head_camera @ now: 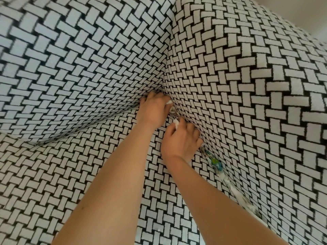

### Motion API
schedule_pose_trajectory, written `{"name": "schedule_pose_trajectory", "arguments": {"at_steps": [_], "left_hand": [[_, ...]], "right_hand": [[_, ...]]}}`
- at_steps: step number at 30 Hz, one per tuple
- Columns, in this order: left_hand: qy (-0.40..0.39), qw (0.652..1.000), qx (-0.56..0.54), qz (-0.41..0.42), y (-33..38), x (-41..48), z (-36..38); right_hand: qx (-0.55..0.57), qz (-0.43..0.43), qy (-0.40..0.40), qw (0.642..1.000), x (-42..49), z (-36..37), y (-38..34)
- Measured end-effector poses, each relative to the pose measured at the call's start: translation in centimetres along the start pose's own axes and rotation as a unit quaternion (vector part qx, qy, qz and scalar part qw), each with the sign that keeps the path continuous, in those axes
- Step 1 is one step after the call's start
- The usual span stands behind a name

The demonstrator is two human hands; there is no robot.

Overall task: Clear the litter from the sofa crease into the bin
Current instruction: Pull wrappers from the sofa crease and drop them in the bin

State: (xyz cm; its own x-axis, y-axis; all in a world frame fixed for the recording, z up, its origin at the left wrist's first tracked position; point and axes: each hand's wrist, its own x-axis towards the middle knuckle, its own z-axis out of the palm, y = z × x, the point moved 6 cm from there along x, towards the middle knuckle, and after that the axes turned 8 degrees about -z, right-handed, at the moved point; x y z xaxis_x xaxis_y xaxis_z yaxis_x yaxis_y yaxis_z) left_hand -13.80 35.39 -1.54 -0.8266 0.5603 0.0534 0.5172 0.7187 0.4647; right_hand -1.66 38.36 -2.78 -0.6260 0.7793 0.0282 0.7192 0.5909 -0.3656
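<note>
The sofa is covered in black-and-white woven-pattern fabric, and a crease (208, 151) runs between the seat and the side cushion. My left hand (154, 110) reaches into the far end of the crease, fingers curled round a white scrap of paper (169, 102). My right hand (180, 140) sits just nearer, pinching another white scrap (176, 122). More litter lies wedged along the crease behind my right hand: a colourful green-and-blue wrapper (215, 161) and white crumpled paper (235, 190). No bin is in view.
The back cushion (79, 68) bulges at the left, the side cushion (256, 85) rises at the right, and the seat (62, 183) spreads below. A pale wall (300, 11) shows at the top right corner.
</note>
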Motion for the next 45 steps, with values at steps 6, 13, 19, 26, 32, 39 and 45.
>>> {"name": "schedule_pose_trajectory", "arguments": {"at_steps": [6, 13, 19, 26, 32, 39, 45], "left_hand": [[0.052, 0.992, -0.102, -0.046, -1.1, -0.8, -0.9], [0.132, 0.963, -0.210, -0.103, -2.5, -2.1, -1.9], [0.183, 0.926, -0.280, -0.175, -3.6, -2.9, -2.9], [0.192, 0.932, -0.251, -0.181, -3.6, -3.0, -3.3], [0.047, 0.991, -0.105, -0.063, -1.2, -3.0, -1.8], [-0.018, 0.999, -0.021, -0.019, -1.1, -2.1, -0.6], [-0.036, 0.999, 0.019, -0.008, -1.0, -2.0, -0.6]], "right_hand": [[-0.001, -0.009, -0.011, 1.000, 0.3, 0.0, -0.4], [0.025, -0.007, 0.005, 1.000, 0.2, -0.2, -0.6], [0.031, -0.017, 0.031, 0.999, 0.2, -0.1, -0.4], [-0.015, -0.043, 0.012, 0.999, 0.4, 0.1, -0.8], [-0.026, -0.071, 0.009, 0.997, 0.5, 0.1, -1.2], [-0.002, -0.068, 0.019, 0.998, 0.5, 0.1, -1.0], [0.038, -0.057, 0.045, 0.997, 0.4, 0.0, -0.9]]}}
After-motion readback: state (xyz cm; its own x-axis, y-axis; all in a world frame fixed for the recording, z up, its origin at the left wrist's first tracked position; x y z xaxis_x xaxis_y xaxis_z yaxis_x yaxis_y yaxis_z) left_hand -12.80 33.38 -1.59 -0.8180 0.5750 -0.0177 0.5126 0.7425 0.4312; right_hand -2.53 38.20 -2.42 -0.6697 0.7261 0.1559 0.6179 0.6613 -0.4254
